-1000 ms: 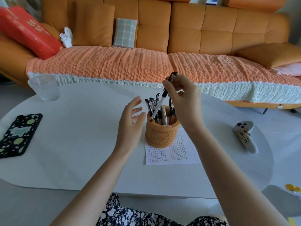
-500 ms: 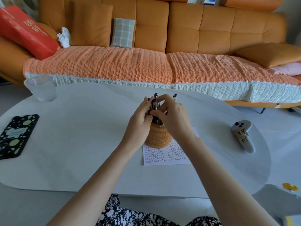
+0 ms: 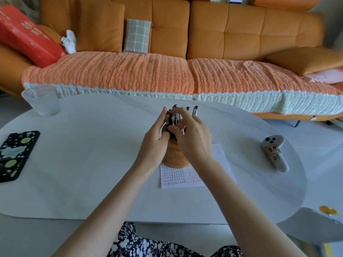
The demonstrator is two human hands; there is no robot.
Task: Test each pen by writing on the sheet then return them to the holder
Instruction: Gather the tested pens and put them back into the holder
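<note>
An orange woven pen holder (image 3: 175,158) stands on the top edge of a printed sheet (image 3: 176,179) in the middle of the white table (image 3: 89,164). Several dark pens (image 3: 195,110) stick up out of it. My left hand (image 3: 155,143) wraps round the bundle of pens from the left, thumb in front and fingers behind. My right hand (image 3: 194,138) curls over the same pens from the right, its fingers pinching them at the holder's mouth. Both hands hide most of the pens and the holder's rim.
A frosted cup (image 3: 41,102) stands at the table's far left and a black patterned phone (image 3: 15,154) lies at the left edge. A white controller (image 3: 275,153) lies to the right. An orange sofa (image 3: 185,52) runs behind the table.
My right hand brought the pen it held above the holder down into it. My left hand moved from open beside the holder to closing on the pens.
</note>
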